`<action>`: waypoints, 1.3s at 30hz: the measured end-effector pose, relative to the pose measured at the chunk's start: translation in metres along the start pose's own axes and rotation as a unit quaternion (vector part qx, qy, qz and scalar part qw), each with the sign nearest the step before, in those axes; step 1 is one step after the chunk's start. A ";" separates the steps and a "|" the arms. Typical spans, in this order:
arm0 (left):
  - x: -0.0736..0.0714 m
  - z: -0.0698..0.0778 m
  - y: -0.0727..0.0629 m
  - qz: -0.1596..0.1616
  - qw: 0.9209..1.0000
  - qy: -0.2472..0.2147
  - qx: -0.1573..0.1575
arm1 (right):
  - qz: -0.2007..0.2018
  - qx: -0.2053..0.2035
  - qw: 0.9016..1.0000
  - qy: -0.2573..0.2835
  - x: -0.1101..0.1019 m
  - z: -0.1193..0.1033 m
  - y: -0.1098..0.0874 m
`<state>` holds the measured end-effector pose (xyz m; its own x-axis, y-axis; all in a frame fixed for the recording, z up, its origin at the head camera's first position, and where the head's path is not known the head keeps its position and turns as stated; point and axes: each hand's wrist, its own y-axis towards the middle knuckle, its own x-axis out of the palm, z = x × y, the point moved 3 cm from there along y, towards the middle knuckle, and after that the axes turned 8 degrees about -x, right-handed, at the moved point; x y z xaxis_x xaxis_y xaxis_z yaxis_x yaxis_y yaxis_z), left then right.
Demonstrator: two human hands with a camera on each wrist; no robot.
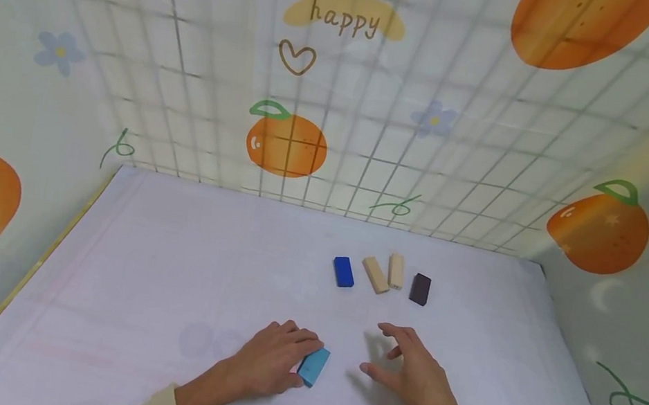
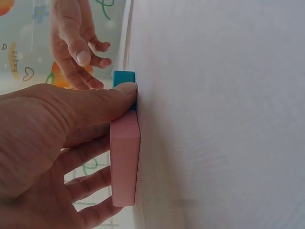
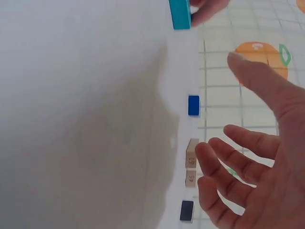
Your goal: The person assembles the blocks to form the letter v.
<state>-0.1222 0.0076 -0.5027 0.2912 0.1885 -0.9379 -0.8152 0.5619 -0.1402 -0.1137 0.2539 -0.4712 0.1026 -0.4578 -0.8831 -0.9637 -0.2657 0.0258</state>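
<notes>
- Near on the table [image 1: 150,274], the left hand [image 1: 272,359] clamps thumb and fingers on a rectangular light-blue block [image 1: 313,367], a pink block [image 2: 125,160] just left of it.
- That hand mostly hides the pink block in the head view; the left wrist view shows its long side.
- Near right, the right hand [image 1: 414,377] has fingers apart.
- Far: a blue block [image 1: 343,272], two wooden blocks [image 1: 376,275], a blackish block [image 1: 420,290].

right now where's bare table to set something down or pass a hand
Bare: table left of the left hand, out to the yellow edge; table right of the right hand and dark block; a narrower gap between right hand and teal block. Crowded: blue block, wood blocks, dark block; around pink block.
</notes>
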 end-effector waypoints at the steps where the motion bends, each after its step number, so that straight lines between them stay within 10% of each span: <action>1: 0.000 0.000 0.000 0.000 1.000 -0.001 0.001 | 0.005 -0.002 1.000 0.000 -0.002 0.002 0.000; 39: 0.001 -0.002 0.001 -0.007 1.000 -0.009 -0.011 | 0.017 0.027 0.999 0.008 -0.014 0.047 0.019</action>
<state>-0.1237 0.0069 -0.5044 0.3122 0.1946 -0.9299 -0.8219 0.5462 -0.1616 -0.1449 0.2951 -0.4803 0.0730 -0.4797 -0.8744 -0.9786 -0.2035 0.0299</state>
